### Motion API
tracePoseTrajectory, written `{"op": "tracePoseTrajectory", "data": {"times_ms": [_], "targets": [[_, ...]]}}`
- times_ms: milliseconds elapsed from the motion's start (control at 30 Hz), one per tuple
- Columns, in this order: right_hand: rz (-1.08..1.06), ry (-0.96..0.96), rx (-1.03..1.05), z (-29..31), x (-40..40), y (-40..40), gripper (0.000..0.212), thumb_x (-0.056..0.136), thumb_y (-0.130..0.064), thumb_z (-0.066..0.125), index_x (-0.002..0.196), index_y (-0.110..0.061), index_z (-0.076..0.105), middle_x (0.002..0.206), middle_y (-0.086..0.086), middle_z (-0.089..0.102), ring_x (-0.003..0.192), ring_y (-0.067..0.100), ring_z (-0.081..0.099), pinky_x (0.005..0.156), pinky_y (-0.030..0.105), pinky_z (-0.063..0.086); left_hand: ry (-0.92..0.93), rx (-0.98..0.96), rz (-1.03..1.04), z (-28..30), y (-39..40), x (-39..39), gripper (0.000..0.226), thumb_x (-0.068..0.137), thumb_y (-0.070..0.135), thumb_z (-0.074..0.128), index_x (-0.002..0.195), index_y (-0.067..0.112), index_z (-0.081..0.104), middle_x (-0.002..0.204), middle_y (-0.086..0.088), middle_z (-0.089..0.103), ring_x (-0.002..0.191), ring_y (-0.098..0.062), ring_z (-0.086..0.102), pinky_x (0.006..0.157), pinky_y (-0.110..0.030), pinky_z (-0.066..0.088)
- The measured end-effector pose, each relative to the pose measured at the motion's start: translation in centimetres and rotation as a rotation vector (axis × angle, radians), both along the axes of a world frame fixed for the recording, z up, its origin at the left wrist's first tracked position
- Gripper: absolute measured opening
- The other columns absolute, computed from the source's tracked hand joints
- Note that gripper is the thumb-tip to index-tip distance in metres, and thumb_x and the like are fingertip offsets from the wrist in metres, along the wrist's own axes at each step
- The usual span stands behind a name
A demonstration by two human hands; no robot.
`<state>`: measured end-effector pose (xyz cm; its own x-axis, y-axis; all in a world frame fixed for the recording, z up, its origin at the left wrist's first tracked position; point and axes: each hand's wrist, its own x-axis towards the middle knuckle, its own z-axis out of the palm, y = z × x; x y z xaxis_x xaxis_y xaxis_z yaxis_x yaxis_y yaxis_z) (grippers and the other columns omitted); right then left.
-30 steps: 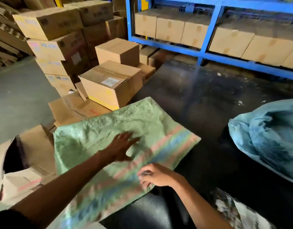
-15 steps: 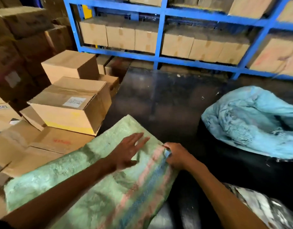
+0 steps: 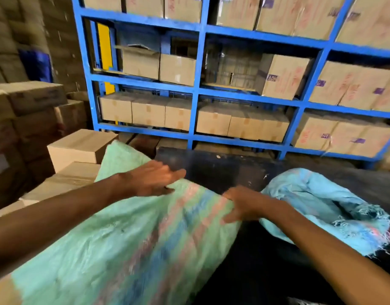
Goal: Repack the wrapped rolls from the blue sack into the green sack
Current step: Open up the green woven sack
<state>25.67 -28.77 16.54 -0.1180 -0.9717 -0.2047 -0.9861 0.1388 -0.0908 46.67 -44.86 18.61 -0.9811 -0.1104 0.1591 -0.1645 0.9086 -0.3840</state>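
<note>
The green sack (image 3: 114, 245), flat with pink and blue stripes near its mouth, lies across the lower left. My left hand (image 3: 152, 179) rests on its upper edge, fingers together, thumb against the fabric. My right hand (image 3: 242, 203) grips the sack's striped mouth edge at the right. The blue sack (image 3: 321, 205) sits crumpled at the right on the dark surface (image 3: 213, 170), its frayed mouth turned toward the lower right. No wrapped rolls show; its inside is dark.
Blue metal shelving (image 3: 196, 91) filled with cardboard boxes stands straight ahead. More cardboard boxes (image 3: 77, 148) are stacked at the left, beside and under the green sack. A patterned wrapped item is barely visible at the bottom right edge.
The view has tilted up toward the shelving. The green sack's mouth end has lifted and bunched between my hands. My right hand shifted along the striped edge toward the blue sack.
</note>
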Motion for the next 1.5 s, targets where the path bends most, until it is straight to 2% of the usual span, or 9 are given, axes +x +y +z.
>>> {"op": "tracePoseTrajectory", "data": {"times_ms": [167, 333, 600, 733, 867, 933, 1000, 1133, 1500], "targets": [[-0.218, 0.395, -0.644, 13.8, -0.9, -1.6, 0.039, 0.088, -0.033, 0.057, 0.123, -0.015, 0.053, 0.117, 0.018, 0.061, 0.110, 0.038, 0.056, 0.082, 0.039, 0.044, 0.419, -0.212, 0.046, 12.0, -2.9, -1.3, 0.058, 0.071, 0.019, 0.077, 0.101, 0.015, 0.029, 0.078, -0.019, 0.061, 0.056, -0.037, 0.059, 0.046, -0.031, 0.028], [-0.283, 0.629, -0.854, 19.3, 0.9, 0.2, 0.046, 0.092, -0.023, 0.052, 0.134, -0.010, 0.039, 0.111, 0.022, 0.062, 0.103, 0.042, 0.058, 0.079, 0.040, 0.045, 0.678, -0.223, 0.152, 16.7, -1.5, -2.2, 0.064, 0.080, 0.022, 0.065, 0.137, 0.016, 0.036, 0.110, -0.020, 0.062, 0.087, -0.045, 0.061, 0.058, -0.038, 0.033], [-0.144, 0.221, -0.070, 7.9, 2.6, 3.2, 0.039, 0.085, -0.033, 0.058, 0.122, -0.020, 0.055, 0.124, 0.008, 0.058, 0.115, 0.029, 0.055, 0.092, 0.034, 0.047, 0.129, 0.287, 0.101, 0.7, 0.1, 1.1, 0.050, 0.079, 0.023, 0.052, 0.128, 0.030, 0.052, 0.126, 0.003, 0.061, 0.117, -0.022, 0.056, 0.088, -0.035, 0.049], [-0.101, 0.029, 0.299, -2.2, 3.9, 2.9, 0.043, 0.081, -0.036, 0.066, 0.117, -0.015, 0.058, 0.117, 0.011, 0.060, 0.101, 0.029, 0.062, 0.088, 0.039, 0.052, -0.309, 0.592, 0.187, -7.5, 2.3, 2.8, 0.026, 0.083, 0.022, 0.060, 0.108, 0.016, 0.061, 0.108, -0.002, 0.066, 0.100, -0.020, 0.060, 0.077, -0.024, 0.042], [-0.169, -0.236, 0.648, -9.1, 5.3, 3.2, 0.057, 0.080, -0.029, 0.075, 0.129, -0.016, 0.050, 0.097, 0.009, 0.063, 0.068, 0.019, 0.061, 0.063, 0.033, 0.055, -0.780, 0.732, 0.375, -12.0, 5.1, 3.7, 0.061, 0.082, 0.045, 0.066, 0.135, 0.022, 0.045, 0.127, 0.002, 0.054, 0.118, -0.018, 0.051, 0.092, -0.026, 0.037], [-0.157, -0.327, 0.769, -10.6, 5.5, 3.0, 0.063, 0.080, -0.030, 0.075, 0.134, -0.018, 0.046, 0.084, 0.007, 0.063, 0.064, 0.016, 0.060, 0.061, 0.027, 0.051, -0.904, 0.901, 0.391, -14.0, 5.1, 3.5, 0.068, 0.078, 0.055, 0.066, 0.137, 0.027, 0.046, 0.103, 0.006, 0.062, 0.093, -0.009, 0.061, 0.091, -0.028, 0.044], [-0.145, -0.390, 0.733, -11.2, 4.6, 2.2, 0.059, 0.081, -0.032, 0.073, 0.133, -0.018, 0.049, 0.093, 0.012, 0.067, 0.066, 0.016, 0.061, 0.062, 0.025, 0.051, -0.771, 1.017, 0.379, -15.6, 4.6, 2.9, 0.057, 0.081, 0.056, 0.062, 0.130, 0.029, 0.053, 0.093, 0.008, 0.061, 0.083, -0.008, 0.061, 0.084, -0.026, 0.047], [-0.121, -0.344, 0.437, -12.1, 0.9, -1.0, 0.046, 0.087, -0.036, 0.066, 0.127, -0.015, 0.056, 0.100, 0.010, 0.069, 0.072, 0.016, 0.062, 0.067, 0.026, 0.049, -0.417, 0.783, 0.511, -19.0, 2.1, 1.6, 0.073, 0.087, 0.055, 0.055, 0.148, 0.030, 0.024, 0.145, -0.008, 0.038, 0.134, -0.027, 0.034, 0.106, -0.034, 0.033], [-0.129, 0.071, -0.003, -18.6, -10.5, -13.6, 0.071, 0.087, -0.013, 0.052, 0.150, -0.019, 0.020, 0.158, 0.010, 0.013, 0.145, 0.026, 0.014, 0.116, 0.039, 0.016, -0.394, 0.806, 0.630, -28.0, -5.7, 1.5, 0.103, 0.078, 0.053, 0.066, 0.147, 0.039, -0.008, 0.153, 0.001, -0.026, 0.142, -0.021, -0.020, 0.117, -0.050, 0.006]]}}
